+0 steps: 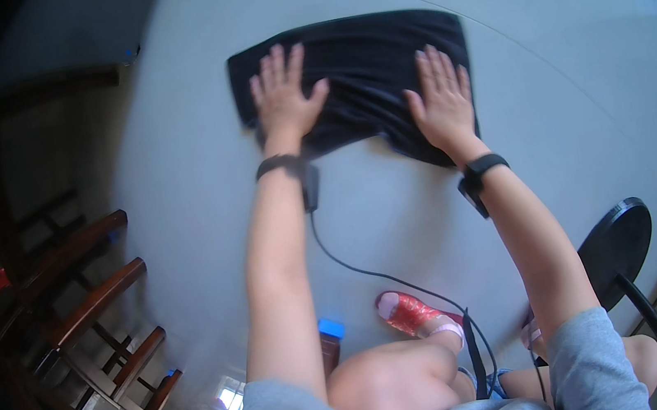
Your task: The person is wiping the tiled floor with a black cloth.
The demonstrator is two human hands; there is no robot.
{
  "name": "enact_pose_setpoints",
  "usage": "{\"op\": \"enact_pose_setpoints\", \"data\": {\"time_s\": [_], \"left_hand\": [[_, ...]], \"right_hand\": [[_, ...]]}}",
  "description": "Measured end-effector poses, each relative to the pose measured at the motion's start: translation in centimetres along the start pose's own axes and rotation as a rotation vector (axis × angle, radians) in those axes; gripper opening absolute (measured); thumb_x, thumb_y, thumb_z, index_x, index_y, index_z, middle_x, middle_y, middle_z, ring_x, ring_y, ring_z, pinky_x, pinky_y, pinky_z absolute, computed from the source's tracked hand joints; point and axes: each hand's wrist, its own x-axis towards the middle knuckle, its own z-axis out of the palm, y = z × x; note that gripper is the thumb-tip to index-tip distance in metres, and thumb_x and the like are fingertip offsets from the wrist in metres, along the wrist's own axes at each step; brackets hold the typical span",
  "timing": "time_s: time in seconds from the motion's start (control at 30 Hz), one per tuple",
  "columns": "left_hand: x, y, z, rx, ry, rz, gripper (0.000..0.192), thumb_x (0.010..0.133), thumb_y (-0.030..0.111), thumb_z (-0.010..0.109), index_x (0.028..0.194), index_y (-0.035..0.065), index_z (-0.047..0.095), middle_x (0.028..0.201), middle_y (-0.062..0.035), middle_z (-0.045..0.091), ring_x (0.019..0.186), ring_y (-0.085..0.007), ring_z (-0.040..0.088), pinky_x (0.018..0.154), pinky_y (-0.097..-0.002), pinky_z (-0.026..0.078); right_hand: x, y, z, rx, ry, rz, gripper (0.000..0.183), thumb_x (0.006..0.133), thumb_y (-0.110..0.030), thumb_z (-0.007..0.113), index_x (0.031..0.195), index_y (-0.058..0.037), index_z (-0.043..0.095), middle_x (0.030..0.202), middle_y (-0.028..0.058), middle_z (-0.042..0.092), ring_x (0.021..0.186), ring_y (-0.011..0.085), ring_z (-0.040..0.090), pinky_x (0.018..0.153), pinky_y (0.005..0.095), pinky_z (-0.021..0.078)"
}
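Note:
A black fabric piece [360, 70], possibly a garment, lies spread on the pale floor in front of me. Soft creases run across its middle, and its near edge curves inward. My left hand [287, 95] rests palm down on its left part, fingers spread. On the right part lies my right hand [441, 93], also palm down, with the thumb held away from the fingers. Neither hand grips anything. Each wrist wears a black band with a small device, and a dark cable [368, 271] runs from the left one back towards my body.
Dark wooden furniture legs or rails [99, 303] stand along the left. A black round-topped stool [618, 254] is at the right, near my elbow. My foot in a red slipper [411, 312] and a blue-capped container [331, 332] are close to my knees.

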Motion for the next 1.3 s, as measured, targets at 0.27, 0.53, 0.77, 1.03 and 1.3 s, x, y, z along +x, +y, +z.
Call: {"op": "enact_pose_setpoints", "data": {"time_s": [0.27,0.53,0.77,1.03,1.3], "left_hand": [[-15.7,-4.2,-2.0,0.115,0.026,-0.598,0.067,0.091,0.042,0.048,0.149,0.0204,0.021,0.154,-0.0144,0.018,0.141,-0.0369,0.018,0.11,-0.0556,0.017],[-23.9,9.2,-1.3,0.129,-0.184,-0.546,0.086,0.082,0.035,0.055,0.147,-0.0014,0.013,0.152,-0.028,0.008,0.141,-0.0435,0.01,0.112,-0.0557,0.01],[-26.0,20.2,1.3,-0.072,-0.411,0.093,0.082,0.078,0.048,0.055,0.138,-0.0039,0.035,0.149,-0.0299,0.015,0.139,-0.0466,0.01,0.109,-0.0632,0.006],[-20.3,23.4,2.7,-0.234,-0.417,0.59,0.078,0.075,0.051,0.059,0.14,0.0118,0.041,0.146,-0.0192,0.032,0.137,-0.0358,0.025,0.109,-0.0595,0.014],[-12.8,25.1,3.6,-0.127,-0.299,0.552,0.073,0.079,0.045,0.059,0.144,0.024,0.035,0.152,-0.0107,0.027,0.139,-0.0308,0.026,0.11,-0.0542,0.019]], "right_hand": [[-1.4,-9.8,1.6,0.217,-0.117,-0.356,0.057,0.091,-0.033,0.047,0.141,-0.0081,0.037,0.148,0.0058,0.035,0.137,0.0213,0.03,0.114,0.0431,0.0182],[-16.6,-3.8,-3.1,0.243,-0.295,-0.25,0.058,0.086,-0.024,0.054,0.14,-0.0095,0.04,0.146,0.0062,0.038,0.133,0.0213,0.038,0.11,0.0425,0.0259],[-27.3,5.5,-5.3,0.116,-0.255,0.178,0.06,0.084,-0.019,0.051,0.14,-0.0037,0.037,0.145,0.0163,0.037,0.134,0.0334,0.034,0.112,0.0497,0.0192],[-25.6,10.4,-4.3,-0.104,0.019,0.737,0.064,0.087,-0.022,0.045,0.145,-0.0014,0.027,0.151,0.0169,0.026,0.139,0.0332,0.025,0.112,0.0493,0.0176],[-21.6,13.9,-3.0,-0.2,0.124,0.781,0.064,0.089,-0.031,0.043,0.144,-0.0015,0.029,0.152,0.0155,0.025,0.139,0.0314,0.025,0.112,0.0503,0.0174]]}}
